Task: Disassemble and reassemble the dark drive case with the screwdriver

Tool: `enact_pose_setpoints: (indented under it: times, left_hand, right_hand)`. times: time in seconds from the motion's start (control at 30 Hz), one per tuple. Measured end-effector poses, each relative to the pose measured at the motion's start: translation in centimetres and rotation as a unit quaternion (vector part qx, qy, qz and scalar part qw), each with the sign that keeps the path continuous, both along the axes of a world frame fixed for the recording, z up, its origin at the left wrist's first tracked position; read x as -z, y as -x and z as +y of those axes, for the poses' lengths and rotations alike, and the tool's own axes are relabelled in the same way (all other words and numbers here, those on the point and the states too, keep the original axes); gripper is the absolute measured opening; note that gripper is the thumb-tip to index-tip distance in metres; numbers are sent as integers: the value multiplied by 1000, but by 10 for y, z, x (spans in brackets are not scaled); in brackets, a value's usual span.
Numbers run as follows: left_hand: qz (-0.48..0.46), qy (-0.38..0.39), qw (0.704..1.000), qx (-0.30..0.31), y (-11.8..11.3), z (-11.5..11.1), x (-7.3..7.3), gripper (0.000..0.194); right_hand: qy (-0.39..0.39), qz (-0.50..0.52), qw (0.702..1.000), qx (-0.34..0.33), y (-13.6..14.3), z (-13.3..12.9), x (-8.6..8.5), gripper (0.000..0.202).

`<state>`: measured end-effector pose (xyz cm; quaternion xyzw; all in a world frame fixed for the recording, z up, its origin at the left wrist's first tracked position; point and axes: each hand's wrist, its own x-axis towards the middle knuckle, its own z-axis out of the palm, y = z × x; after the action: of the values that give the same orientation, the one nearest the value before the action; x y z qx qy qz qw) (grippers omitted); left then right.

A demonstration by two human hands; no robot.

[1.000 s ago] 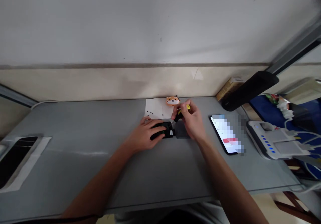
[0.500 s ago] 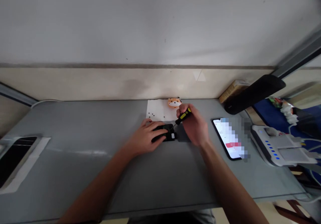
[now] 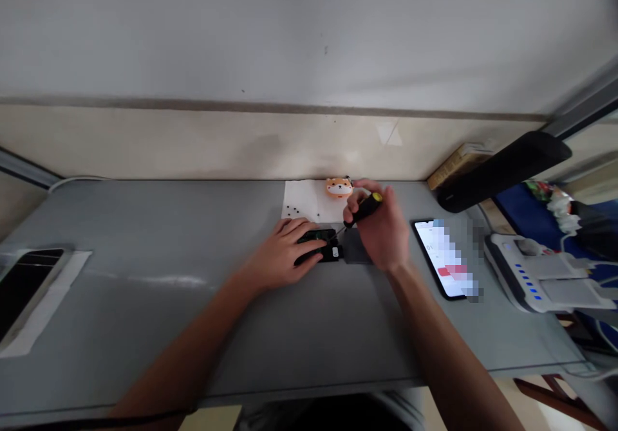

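A small black device [image 3: 329, 251] with a bit of green circuit board and a white label lies flat on the table. My left hand [image 3: 290, 251] grips its left part, thumb along the near edge and fingers across the top, hiding much of it. In my right hand [image 3: 383, 231] is a black and yellow screwdriver [image 3: 364, 210], tilted, its thin shaft pointing down-left to the device's upper right part. Whether the tip sits in a screw is too small to tell. A flat dark panel [image 3: 356, 251] lies just right of the device, partly under my right hand.
Behind the device, a white paper sheet [image 3: 309, 202] carries several tiny dark screws [image 3: 294, 210] and an orange animal-faced case [image 3: 339, 187]. To the right are a lit phone [image 3: 437, 257], a power strip [image 3: 521, 276] and a black cylinder [image 3: 502, 170]. Another phone [image 3: 29, 283] lies far left.
The screwdriver handle has turned in my right hand, whose fingers are now more spread around it. My left hand stays on the device. The whole view has shifted slightly.
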<state>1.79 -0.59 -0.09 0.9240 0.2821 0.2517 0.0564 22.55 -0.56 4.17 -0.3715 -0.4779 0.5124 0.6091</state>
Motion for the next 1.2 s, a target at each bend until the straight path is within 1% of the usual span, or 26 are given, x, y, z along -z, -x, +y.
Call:
enact_pose_setpoints:
  times: [0.1, 0.2, 0.3, 0.4, 0.5, 0.6, 0.7, 0.77, 0.87, 1.0, 1.07, 1.2]
  left_hand:
    - [-1, -3, 1000, -1, -1, 0, 1, 26]
    - [1, 2, 1000, -1, -1, 0, 1, 26]
    - [6, 5, 1000, -2, -1, 0, 1, 25]
    - [8, 4, 1000, -4, -2, -2, 1, 25]
    - [14, 6, 1000, -4, -3, -2, 1, 25]
    - [19, 12, 1000, -7, -4, -1, 2, 27]
    - [21, 16, 1000, -12, -5, -1, 3, 29]
    - [17, 17, 1000, -16, -5, -2, 3, 29]
    - [18, 17, 999, -22, -5, -3, 1, 31]
    - [29, -13, 999, -21, -5, -3, -1, 31]
    - [34, -24, 999, -21, -5, -3, -2, 31]
    - [32, -21, 999, -22, -5, -3, -1, 31]
  right_hand:
    - [-16, -46, 999, 20, -3, 0, 1, 34]
    - [-49, -85, 992, 74, -4, 1, 5, 38]
    - [-84, -179, 973, 123, -6, 0, 8, 42]
    - [-90, -274, 950, 116, -11, -3, 9, 35]
    - [-57, -326, 938, 107, -17, -5, 6, 29]
    - [-24, -328, 938, 107, -22, -4, 3, 27]
    - [-13, -305, 947, 96, -24, -3, 0, 26]
    - [-9, -305, 947, 101, -24, -2, -1, 25]
    - [-8, -307, 941, 142, -25, -1, -3, 24]
    - [-19, -281, 937, 206, -25, 0, -1, 22]
    - [-21, -286, 933, 217, -23, 1, 1, 21]
    - [-22, -319, 924, 207, -20, 2, 4, 20]
